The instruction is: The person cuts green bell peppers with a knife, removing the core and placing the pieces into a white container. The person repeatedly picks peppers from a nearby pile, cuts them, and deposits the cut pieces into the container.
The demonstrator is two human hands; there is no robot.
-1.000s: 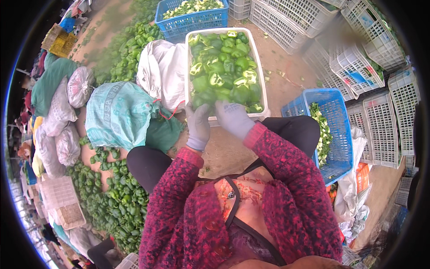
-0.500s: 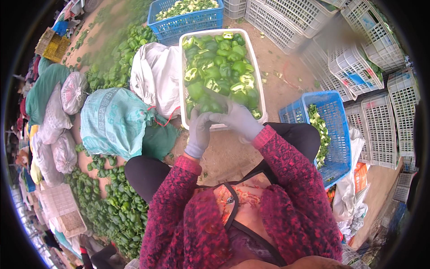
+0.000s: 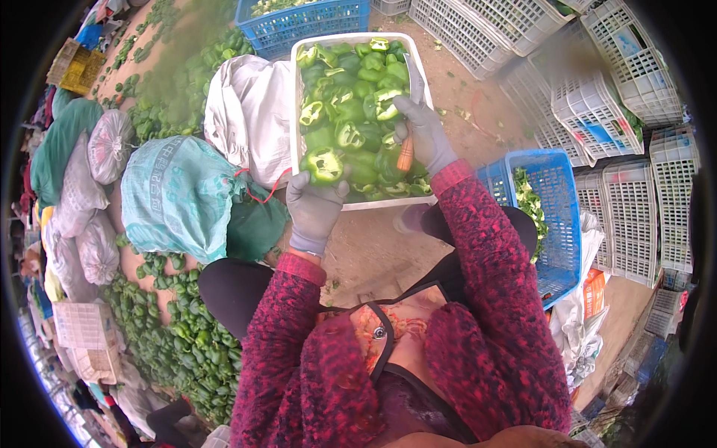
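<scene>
- Where both gloved hands meet, a white plastic crate (image 3: 357,203) with smooth solid walls and rounded corners stands on packed dirt; it is filled with cut green pepper pieces, glossy and hollow.
- Left hand (image 3: 314,207): covered by a grey knit glove, fingers curled closed around a halved green pepper (image 3: 323,165) whose open, pale cavity faces up. The pepper sits at the near rim of the crate, on its left side.
- Right hand (image 3: 424,133): same grey glove, reached further out over the crate's right side, fingers wrapped shut on a knife (image 3: 405,154) with an orange handle. The blade is not clearly visible.
- Both forearms wear a fuzzy red-and-dark knit sleeve (image 3: 478,246); the left one runs nearly straight ahead, the right one angles inward toward the crate.
- Left of the left hand: a soft white cloth sack (image 3: 250,112), a teal woven sack (image 3: 175,194) tied with red cord, and a loose heap of whole green peppers (image 3: 168,328) on the ground.
- Right of the right hand: a blue lattice basket (image 3: 556,216) holding green scraps; beyond it, stacked white lattice crates (image 3: 597,112).
- Beyond the white crate: a second blue basket (image 3: 302,19).
</scene>
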